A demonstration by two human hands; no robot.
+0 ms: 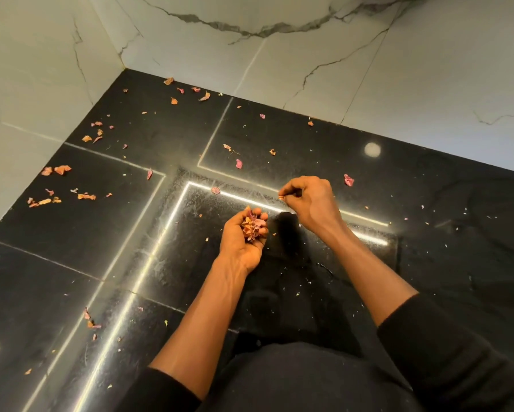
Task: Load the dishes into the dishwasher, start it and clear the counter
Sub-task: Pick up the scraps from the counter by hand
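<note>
Toward the counter (428, 263) middle, our left hand (242, 242) curls palm-up round gathered petals (252, 226), serving as a bin; our right hand (309, 200) pinches one scrap (281, 197) at thumb and fingertip. Stray petals (62, 169) lie toward back corner and left edge.

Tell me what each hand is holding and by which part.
The left hand cups a heap of dried petals in its palm; the right hand pinches one small petal scrap between thumb and fingertip.

- counter (428, 203): black, glossy, finely speckled; thin pale seam lines
- wall (309, 55): white marble pattern, grey veins
- petals (62, 169): pink and orange, mixed
- sleeve (446, 352): plain black
</note>
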